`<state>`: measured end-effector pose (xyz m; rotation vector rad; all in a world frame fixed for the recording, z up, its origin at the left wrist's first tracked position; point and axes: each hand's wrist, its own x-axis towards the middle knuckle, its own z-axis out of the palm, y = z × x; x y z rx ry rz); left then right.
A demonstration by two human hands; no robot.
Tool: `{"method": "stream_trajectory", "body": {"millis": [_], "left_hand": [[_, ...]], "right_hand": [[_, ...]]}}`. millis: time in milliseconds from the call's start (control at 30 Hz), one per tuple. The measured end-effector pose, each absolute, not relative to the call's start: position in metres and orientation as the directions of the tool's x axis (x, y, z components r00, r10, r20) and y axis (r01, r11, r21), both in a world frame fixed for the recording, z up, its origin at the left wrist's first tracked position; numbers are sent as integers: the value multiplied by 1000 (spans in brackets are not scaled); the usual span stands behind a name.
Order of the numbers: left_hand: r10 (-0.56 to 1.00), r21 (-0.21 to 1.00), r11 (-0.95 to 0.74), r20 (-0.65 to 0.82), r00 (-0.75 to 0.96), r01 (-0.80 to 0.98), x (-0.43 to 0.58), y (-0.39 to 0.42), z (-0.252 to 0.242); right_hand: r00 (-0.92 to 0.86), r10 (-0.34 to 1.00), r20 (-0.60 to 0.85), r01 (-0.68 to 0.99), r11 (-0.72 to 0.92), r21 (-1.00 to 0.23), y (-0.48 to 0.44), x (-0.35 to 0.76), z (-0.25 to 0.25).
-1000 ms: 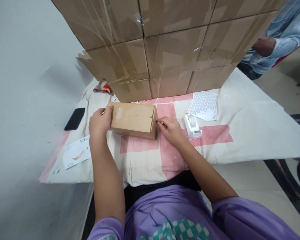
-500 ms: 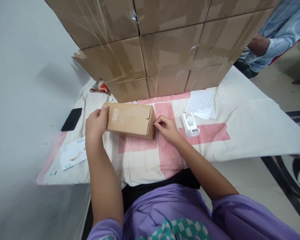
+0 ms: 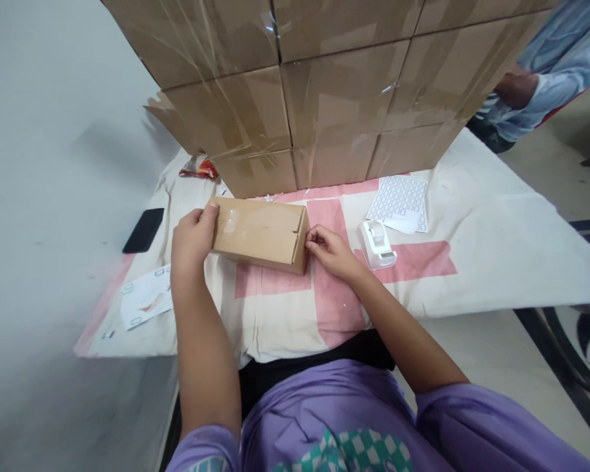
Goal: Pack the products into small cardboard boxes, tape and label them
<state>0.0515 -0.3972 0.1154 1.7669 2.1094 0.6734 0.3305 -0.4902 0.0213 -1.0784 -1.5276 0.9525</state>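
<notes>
A small brown cardboard box (image 3: pixel 258 229) lies on the cloth-covered table in front of me. My left hand (image 3: pixel 193 239) grips its left end, the thumb on the top edge and the other fingers hidden behind that end. Against the right end face, my right hand (image 3: pixel 330 250) has thumb and forefinger pinched together. Whatever those fingertips hold, if anything, is too small to make out. A clear patch of tape shows on the box's top near the left, and a short slit runs in from its right edge. To the right of my right hand stands a white tape dispenser (image 3: pixel 376 245).
Taped cardboard boxes (image 3: pixel 344 98) form a tall stack behind the small box. Sticker sheets (image 3: pixel 399 202) lie at the right; a black phone (image 3: pixel 143 231), a white sheet (image 3: pixel 146 298) and a red wrapper (image 3: pixel 200 168) at the left. A person (image 3: pixel 545 78) is at the far right.
The whole view has shifted slightly. Both hands keep nearly the same places on the box, with the right fingers still pinched at its right end.
</notes>
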Motion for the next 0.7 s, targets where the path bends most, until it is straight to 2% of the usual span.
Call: {"method": "stream_trajectory", "body": {"millis": [433,700], "left_hand": [[975,561,154,48,-218,813,52,-391,115],[974,554,162,43,-223,816,59,-391,120]], "right_hand": [[-181,952,248,149,276,-950,-489,336,21],[-85,946,312,243,324,-914,-491,333,23]]}}
